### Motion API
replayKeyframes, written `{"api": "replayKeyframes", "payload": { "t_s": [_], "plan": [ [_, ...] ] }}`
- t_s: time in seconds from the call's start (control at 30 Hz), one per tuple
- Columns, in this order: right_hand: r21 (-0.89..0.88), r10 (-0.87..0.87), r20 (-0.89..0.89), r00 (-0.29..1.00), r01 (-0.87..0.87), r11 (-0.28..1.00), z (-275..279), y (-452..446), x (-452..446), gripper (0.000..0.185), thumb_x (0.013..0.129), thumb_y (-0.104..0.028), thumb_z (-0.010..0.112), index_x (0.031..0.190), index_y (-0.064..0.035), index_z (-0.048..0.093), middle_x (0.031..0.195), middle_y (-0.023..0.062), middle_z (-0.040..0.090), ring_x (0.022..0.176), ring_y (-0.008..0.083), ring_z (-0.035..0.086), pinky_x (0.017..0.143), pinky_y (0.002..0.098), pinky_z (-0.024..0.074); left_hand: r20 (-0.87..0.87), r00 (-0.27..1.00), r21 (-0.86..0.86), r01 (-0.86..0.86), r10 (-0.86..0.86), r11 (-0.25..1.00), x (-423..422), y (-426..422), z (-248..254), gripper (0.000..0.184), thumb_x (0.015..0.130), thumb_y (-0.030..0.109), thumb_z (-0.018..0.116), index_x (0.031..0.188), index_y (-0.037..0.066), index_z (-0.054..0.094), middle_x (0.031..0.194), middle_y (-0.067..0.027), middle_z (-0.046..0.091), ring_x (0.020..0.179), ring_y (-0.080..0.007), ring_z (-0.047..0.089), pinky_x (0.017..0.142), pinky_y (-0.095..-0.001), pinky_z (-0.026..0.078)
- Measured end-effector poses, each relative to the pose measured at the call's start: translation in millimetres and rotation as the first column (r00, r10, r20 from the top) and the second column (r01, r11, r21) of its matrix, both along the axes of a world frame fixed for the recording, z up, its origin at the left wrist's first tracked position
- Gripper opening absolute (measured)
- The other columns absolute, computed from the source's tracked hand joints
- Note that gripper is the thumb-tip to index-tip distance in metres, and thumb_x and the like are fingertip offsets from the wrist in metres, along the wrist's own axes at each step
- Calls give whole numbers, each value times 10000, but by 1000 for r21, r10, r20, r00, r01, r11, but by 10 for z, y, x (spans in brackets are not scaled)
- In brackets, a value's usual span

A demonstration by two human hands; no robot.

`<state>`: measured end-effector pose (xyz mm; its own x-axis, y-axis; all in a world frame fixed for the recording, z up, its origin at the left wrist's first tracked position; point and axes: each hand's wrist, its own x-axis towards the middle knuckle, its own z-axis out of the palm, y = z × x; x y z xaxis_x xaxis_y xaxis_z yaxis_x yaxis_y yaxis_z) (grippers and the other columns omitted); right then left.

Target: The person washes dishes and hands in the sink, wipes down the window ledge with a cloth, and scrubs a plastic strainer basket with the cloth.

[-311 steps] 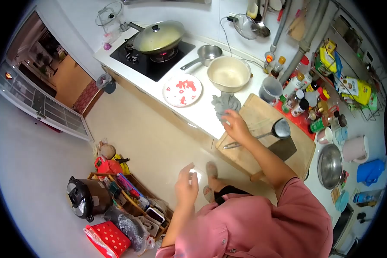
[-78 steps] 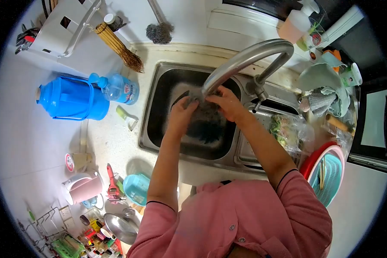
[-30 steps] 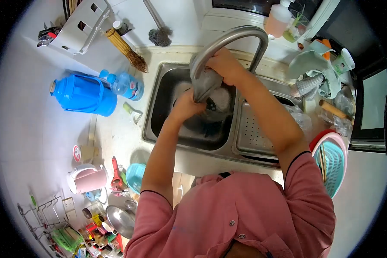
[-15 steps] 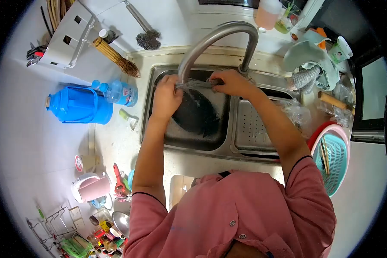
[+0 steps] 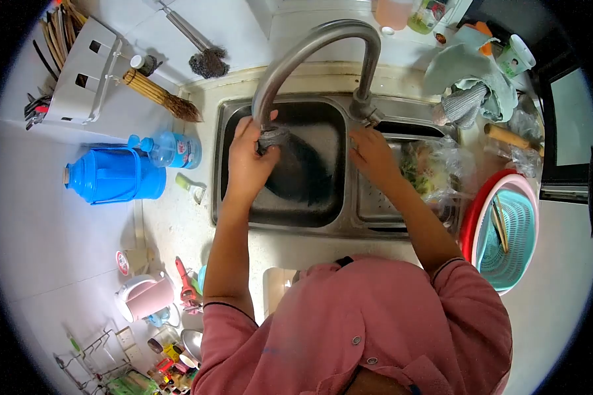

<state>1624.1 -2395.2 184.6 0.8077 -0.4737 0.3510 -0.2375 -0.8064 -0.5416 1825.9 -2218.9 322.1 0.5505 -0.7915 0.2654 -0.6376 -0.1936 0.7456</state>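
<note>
My left hand (image 5: pixel 249 155) is closed around a bunched grey cloth (image 5: pixel 273 138), directly beneath the spout of the curved metal faucet (image 5: pixel 310 41). Below that hand lies the left sink basin (image 5: pixel 310 214), with a dark wet patch or shadow on its floor. My right hand (image 5: pixel 375 158) is just below the faucet's base and handle, over the divider and the right basin's edge. Its fingers are partly bent and apart, with nothing seen in them. Whether its fingertips touch the handle, I cannot tell.
A clear plastic bag with greens (image 5: pixel 431 171) lies over the right basin. Turquoise basket (image 5: pixel 517 230) and red basin (image 5: pixel 471 227) stand to the right. At left are a blue thermos (image 5: pixel 115 172), a water bottle (image 5: pixel 178 150), a peeler (image 5: pixel 190 187) and a hanging bamboo brush (image 5: pixel 161 97).
My right hand has let go of the grey cloth and moved right, below the faucet base. The cloth, stretched between both hands before, is now bunched in my left hand.
</note>
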Motion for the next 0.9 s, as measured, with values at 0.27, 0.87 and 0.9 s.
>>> {"api": "replayKeyframes", "payload": {
  "t_s": [0.27,0.87,0.9],
  "plan": [
    [10,-51,-16,999,51,999,-93,265,-170,627,804,-1,629,1397,-41,431,1483,179,382,1407,364,314,1067,430,399,-73,997,-133,-35,25,991,112,16,-172,482,693,-88,616,1163,14,586,1117,-155,595,970,-283,615,865,-307,478],
    [908,-161,58,985,15,418,280,498,159,434,903,-206,614,1289,-37,513,1317,213,538,1197,376,537,1016,472,434,91,995,-53,41,-36,998,-46,55,-149,397,673,-78,630,1039,65,690,1191,-104,625,1038,-254,643,836,-314,525],
    [1000,-174,7,985,-6,7,261,594,238,405,917,-248,616,1257,-41,539,1253,204,591,1136,369,583,1003,479,445,77,996,-52,44,-40,998,-112,72,-186,393,673,-67,636,1038,69,691,1175,-99,634,1036,-255,643,833,-319,528]
  ]
}}
